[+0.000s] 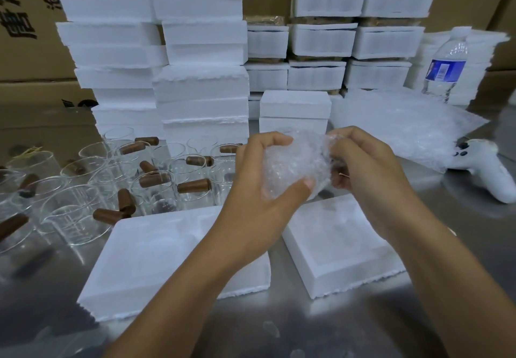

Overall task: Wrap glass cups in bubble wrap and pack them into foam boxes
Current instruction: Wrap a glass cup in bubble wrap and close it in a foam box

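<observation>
Steel tabletop carries 2 open foam boxes below; my left grip clasps the bubble-wrapped cup, my right grip pinches its loose end. Wrapping step, I judge; next, tuck and lower it in.

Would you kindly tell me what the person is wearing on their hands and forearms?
Nothing shows: the left hand and right hand are ungloved, both forearms are bare to the frame's edge, and no sleeve, watch, ring or bracelet is visible.
</observation>
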